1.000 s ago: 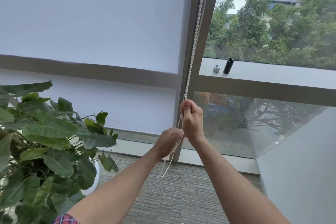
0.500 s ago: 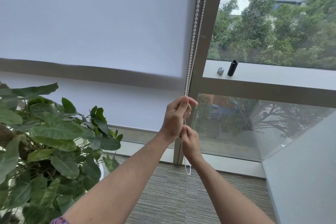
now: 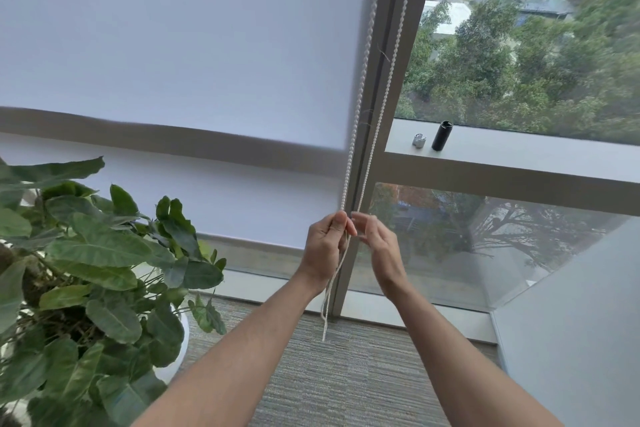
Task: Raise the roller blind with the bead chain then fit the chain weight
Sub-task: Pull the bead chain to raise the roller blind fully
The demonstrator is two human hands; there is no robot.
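Note:
A white roller blind [image 3: 194, 45] covers the left window; its lower edge hangs about level with the window ledge. Two strands of white bead chain [image 3: 360, 107] run down along the grey window post. My left hand [image 3: 325, 246] is closed on the left strand at about waist height, and the chain's loop [image 3: 327, 302] dangles below it. My right hand [image 3: 377, 243] is just to its right, fingertips pinched at the right strand. A black cylinder [image 3: 441, 135] and a small silver clip-like part [image 3: 419, 140] stand on the ledge to the right.
A large potted plant [image 3: 86, 270] with broad green leaves fills the lower left, close to my left arm. The grey window post [image 3: 381, 149] divides the panes. Striped grey carpet [image 3: 346, 374] lies below, and a pale wall panel [image 3: 571, 322] juts in at the lower right.
My hands have swapped heights along the chain: the right hand rose from below to beside the left. The blind's lower edge looks about level, and the two strands hang further apart.

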